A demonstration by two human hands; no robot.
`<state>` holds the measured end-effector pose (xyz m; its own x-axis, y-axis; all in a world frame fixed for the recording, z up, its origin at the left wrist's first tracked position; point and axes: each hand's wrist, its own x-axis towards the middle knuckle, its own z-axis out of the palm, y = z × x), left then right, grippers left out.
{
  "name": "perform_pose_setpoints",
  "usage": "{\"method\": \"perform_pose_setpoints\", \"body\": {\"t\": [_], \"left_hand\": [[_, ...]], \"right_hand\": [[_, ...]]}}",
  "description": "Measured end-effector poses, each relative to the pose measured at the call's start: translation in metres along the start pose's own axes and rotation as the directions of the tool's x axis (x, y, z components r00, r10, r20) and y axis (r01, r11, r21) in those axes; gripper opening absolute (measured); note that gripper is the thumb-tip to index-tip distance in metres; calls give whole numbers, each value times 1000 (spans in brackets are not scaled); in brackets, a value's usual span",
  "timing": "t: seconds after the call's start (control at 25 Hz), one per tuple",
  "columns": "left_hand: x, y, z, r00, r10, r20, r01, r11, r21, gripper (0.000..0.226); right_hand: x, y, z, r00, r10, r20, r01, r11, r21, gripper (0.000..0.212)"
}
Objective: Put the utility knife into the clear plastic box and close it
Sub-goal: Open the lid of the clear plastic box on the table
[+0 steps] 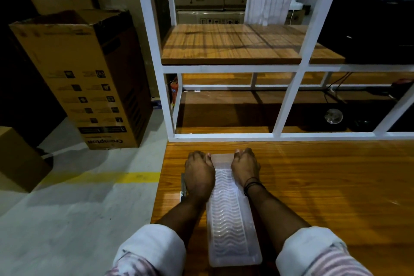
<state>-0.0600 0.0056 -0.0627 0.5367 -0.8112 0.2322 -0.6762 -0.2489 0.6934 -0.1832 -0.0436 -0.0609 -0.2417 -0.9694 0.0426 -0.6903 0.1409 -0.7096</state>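
Note:
A long clear plastic box (228,215) with a wavy ribbed lid lies lengthwise on the wooden table (324,186), running away from me. My left hand (199,175) grips its far left corner and my right hand (245,168) grips its far right corner, fingers curled over the far end. The lid looks down flat on the box. A metallic utility knife (183,188) lies on the table just left of the box, mostly hidden under my left hand and wrist.
A white metal shelf frame (289,105) with wooden boards stands right behind the table's far edge. The table's left edge (160,186) drops to a grey floor with a yellow line. Tall cardboard boxes (89,78) stand at the left.

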Motion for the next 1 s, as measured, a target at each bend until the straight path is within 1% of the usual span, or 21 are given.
{"method": "perform_pose_setpoints", "body": {"t": [0.08,0.12,0.2,0.24,0.28,0.32,0.36,0.44,0.48,0.56,0.6,0.64,0.72,0.76,0.8,0.88,1.0], "left_hand": [[-3,1,-1,1000,-2,-5,2,1000,-28,29],[-3,2,-2,1000,-9,-1,9,999,-40,28],[-1,0,-2,999,-29,40,32,998,-61,28],[-1,-1,-4,997,-37,66,42,996,-80,28],[-2,-3,-7,995,-44,92,54,993,-107,28],[-5,-6,-12,993,-47,109,64,986,-152,28],[-11,-9,-19,989,-56,135,84,974,-212,28],[-33,-22,-31,973,-77,216,150,926,-346,23],[-47,-29,-37,958,-101,267,202,901,-383,20],[-71,-46,-47,923,-156,352,305,855,-420,23],[-83,-52,-52,907,-174,384,347,825,-446,24],[-94,-54,-58,893,-186,410,388,780,-491,25],[-110,-54,-65,877,-195,438,441,687,-578,25],[-115,-56,-64,876,-195,441,448,668,-594,25],[-119,-58,-61,874,-198,443,454,655,-603,24],[-121,-62,-59,870,-189,454,456,659,-598,24],[-118,-58,-61,878,-168,448,426,701,-573,25]], "right_hand": [[1,2,1,1000,19,10,-19,1000,-10,36],[1,3,1,1000,3,4,-3,999,-33,35],[-3,1,-2,996,-81,-26,77,988,-133,31],[-7,0,-5,986,-161,-41,150,966,-209,29],[-13,-2,-8,965,-259,-35,239,928,-287,27],[-23,-3,-13,936,-351,1,330,880,-343,25],[-37,-6,-19,903,-426,62,418,834,-360,22],[-77,-5,-31,822,-535,193,568,757,-324,19],[-101,-1,-39,780,-578,238,625,724,-290,21],[-147,11,-52,704,-664,253,710,660,-246,28],[-166,20,-56,678,-688,257,735,632,-246,36],[-181,28,-59,674,-682,286,739,623,-257,49],[-196,42,-59,673,-645,362,739,604,-296,83],[-197,47,-58,664,-638,391,747,591,-305,93],[-195,49,-57,647,-637,418,760,577,-297,96],[-188,49,-53,607,-663,439,794,537,-285,91],[-175,46,-46,573,-686,448,819,489,-300,88]]}}
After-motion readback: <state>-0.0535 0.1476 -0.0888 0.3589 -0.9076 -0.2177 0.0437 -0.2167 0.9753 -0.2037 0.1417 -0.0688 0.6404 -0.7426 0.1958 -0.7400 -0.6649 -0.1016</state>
